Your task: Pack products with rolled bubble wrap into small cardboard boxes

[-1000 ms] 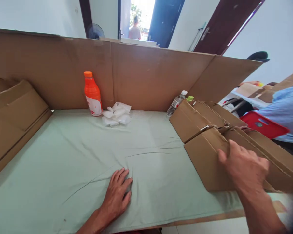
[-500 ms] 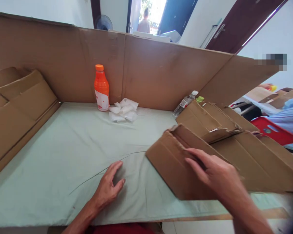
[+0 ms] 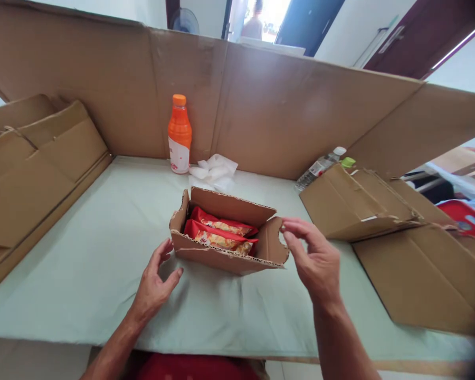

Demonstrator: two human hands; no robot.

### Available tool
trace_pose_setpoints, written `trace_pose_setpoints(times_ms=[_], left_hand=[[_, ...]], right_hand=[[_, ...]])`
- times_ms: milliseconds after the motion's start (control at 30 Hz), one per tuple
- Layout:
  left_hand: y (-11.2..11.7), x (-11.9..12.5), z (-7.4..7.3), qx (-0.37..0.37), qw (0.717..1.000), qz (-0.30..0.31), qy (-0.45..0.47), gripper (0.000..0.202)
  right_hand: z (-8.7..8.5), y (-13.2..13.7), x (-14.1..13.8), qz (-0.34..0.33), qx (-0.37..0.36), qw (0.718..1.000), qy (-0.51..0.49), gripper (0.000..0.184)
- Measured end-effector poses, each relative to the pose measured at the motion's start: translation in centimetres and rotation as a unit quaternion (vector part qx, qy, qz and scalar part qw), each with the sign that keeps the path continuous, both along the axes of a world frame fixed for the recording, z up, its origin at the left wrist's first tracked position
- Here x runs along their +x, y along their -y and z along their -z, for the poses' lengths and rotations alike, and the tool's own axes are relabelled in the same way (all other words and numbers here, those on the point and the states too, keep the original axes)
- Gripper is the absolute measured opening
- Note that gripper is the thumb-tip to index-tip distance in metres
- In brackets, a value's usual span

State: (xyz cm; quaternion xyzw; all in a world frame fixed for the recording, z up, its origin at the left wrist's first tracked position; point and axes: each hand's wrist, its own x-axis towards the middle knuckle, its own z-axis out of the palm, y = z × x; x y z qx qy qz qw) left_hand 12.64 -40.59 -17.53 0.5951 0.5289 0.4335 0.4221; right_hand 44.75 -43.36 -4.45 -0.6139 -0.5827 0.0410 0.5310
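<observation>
A small open cardboard box (image 3: 209,257) sits on the pale green cloth before me. Inside lie red snack packets (image 3: 221,240) with printed fronts. My right hand (image 3: 314,258) is at the box's right end, its thumb and fingers closed on the edge by a cut-out notch. At the box's left front corner, my left hand (image 3: 154,285) has its fingers spread and holds nothing; whether a fingertip touches the cardboard I cannot tell.
Behind the box stand an orange bottle (image 3: 179,134) and crumpled white plastic (image 3: 214,171). Clear bottle (image 3: 319,169) leans at the right near cardboard boxes (image 3: 415,269). Another cardboard box (image 3: 43,174) stands left. Tall cardboard panel (image 3: 281,105) borders the back.
The box has moved left from beside the right-hand boxes to the middle, turned so its packets show. My right hand went with it; the left hand is now beside its left end.
</observation>
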Motion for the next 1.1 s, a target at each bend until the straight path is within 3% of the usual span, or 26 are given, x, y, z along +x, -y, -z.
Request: trace_pose_setpoints(times_ms=[100, 200, 267, 333, 400, 633, 833, 967, 1100], left_hand=[[-1.2, 1.1, -0.3, -0.003, 1.0, 0.013, 0.016, 0.065], [-2.1, 2.2, -0.8, -0.009, 0.999, 0.029, 0.025, 0.053], [-2.4, 2.6, -1.0, -0.013, 0.999, 0.031, 0.029, 0.045], [-2.5, 2.9, -1.1, -0.018, 0.999, 0.023, 0.028, 0.038], [-2.6, 2.9, -1.1, -0.023, 0.999, 0.011, 0.022, 0.033], [-5.6, 2.2, -2.2, -0.022, 0.998, -0.045, 0.029, 0.033], [-6.8, 3.0, -1.5, -0.006, 0.993, -0.104, 0.056, 0.039], [-6.7, 2.9, 0.1, -0.009, 0.993, -0.109, 0.052, 0.04], [-6.9, 2.6, 0.6, -0.014, 0.993, -0.11, 0.035, 0.043]], right_hand=[[4.7, 1.0, 1.1, 0.064, -0.037, 0.986, -0.149, 0.026], [7.5, 2.4, 1.2, 0.114, -0.063, 0.96, -0.248, 0.044], [8.4, 2.8, 0.9, 0.086, -0.09, 0.955, -0.268, 0.05], [9.0, 2.5, 0.3, 0.013, -0.121, 0.956, -0.266, 0.054], [9.3, 1.8, -0.5, -0.044, -0.143, 0.956, -0.252, 0.055], [9.7, -0.8, -2.7, -0.134, -0.173, 0.949, -0.227, 0.052], [9.8, -4.6, -0.8, -0.206, -0.193, 0.931, -0.233, 0.05], [8.9, -9.0, 2.0, -0.165, -0.201, 0.941, -0.218, 0.036], [7.3, -15.7, 3.5, -0.117, -0.174, 0.968, -0.14, 0.036]])
